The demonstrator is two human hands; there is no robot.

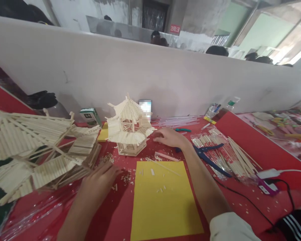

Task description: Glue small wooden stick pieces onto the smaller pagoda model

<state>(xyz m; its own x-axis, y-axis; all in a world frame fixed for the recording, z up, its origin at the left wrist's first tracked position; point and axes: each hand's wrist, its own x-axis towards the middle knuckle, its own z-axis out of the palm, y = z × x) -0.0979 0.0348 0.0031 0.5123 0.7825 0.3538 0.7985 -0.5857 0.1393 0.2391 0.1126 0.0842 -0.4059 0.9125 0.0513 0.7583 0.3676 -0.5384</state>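
Note:
A small two-tiered pagoda model (129,137) of pale wooden sticks stands upright on the red table. Just right of its lower roof is my right hand (169,137), fingers loosely bent and apart, with nothing visible in them. My left hand (102,177) is low over the table, left of the yellow sheet (165,201), near scattered wood scraps (126,177); its fingers are stretched out, slightly blurred, and no held thing shows. A few short stick pieces (152,172) and one thin stick (164,166) lie on the sheet. Beyond the sheet's far edge lies a pinkish stick (167,156).
At left stands a larger stick-built model (40,150). Blue-handled cutters (208,155) lie beside bagged wooden sticks (220,152) at right. Glue sticks (177,121) and a lit phone (145,108) are behind. A cable (245,201) crosses the right side; a white partition (165,73) closes the back.

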